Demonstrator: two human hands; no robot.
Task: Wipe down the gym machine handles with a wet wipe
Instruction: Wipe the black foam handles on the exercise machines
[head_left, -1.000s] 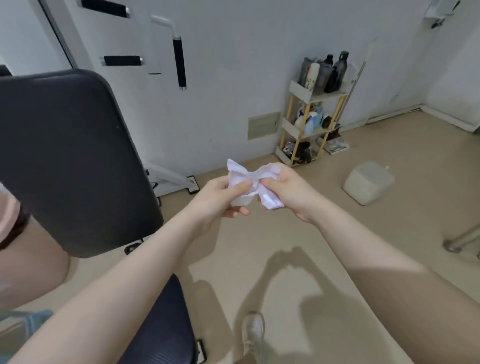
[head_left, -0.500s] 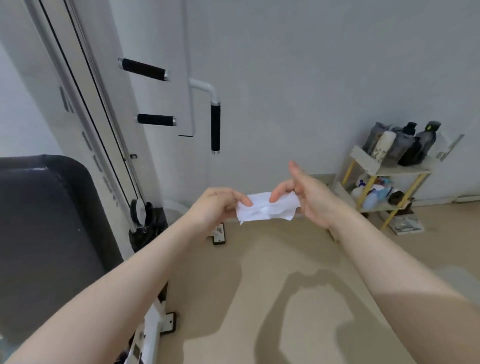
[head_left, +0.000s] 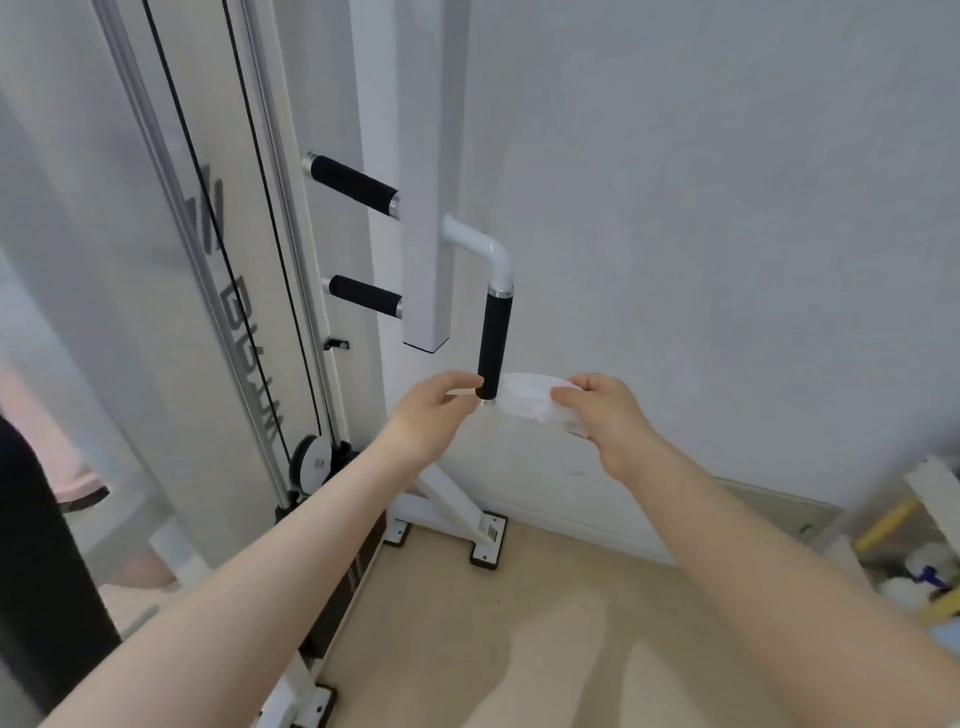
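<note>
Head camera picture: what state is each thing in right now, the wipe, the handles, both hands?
Wet wipe: unfolded, stretched behind the vertical handle's lower end.
Vertical handle: hanging upright, wipe at its bottom end.
Upper handle: bare, untouched.
Lower handle: bare, untouched.
Left hand: by the vertical handle's lower end; grip on the wipe hidden.
Right hand: fingers pinch the wipe's right end.

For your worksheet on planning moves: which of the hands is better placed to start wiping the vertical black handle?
Probably the right hand: it pinches the wet wipe just beside the vertical handle's lower end. The left hand is by that end too, but seems to hold no wipe.
</note>
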